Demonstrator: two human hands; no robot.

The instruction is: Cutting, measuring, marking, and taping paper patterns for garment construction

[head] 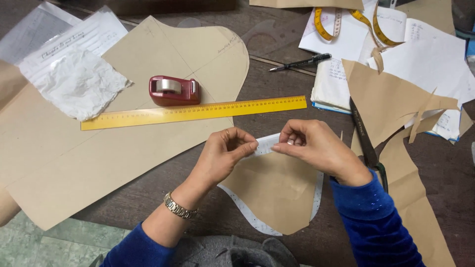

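From my remote seat, I could not see what my left hand (225, 153) and right hand (309, 146) pinched: the fingertips covered the white strip's (265, 144) top edge. The scissors' (365, 141) tip lay under brown paper scraps (391, 99). The yellow measuring tape (346, 22) ran off the top edge. Handwriting on the lined sheet (89, 37) was too small to read.

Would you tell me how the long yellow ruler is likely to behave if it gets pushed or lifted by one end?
The yellow ruler lies flat and straight across the brown paper pattern, so it would probably slide rather than roll. It looks thin and long, so it may flex slightly when lifted by one end. The red tape dispenser sits close behind it and might get nudged.
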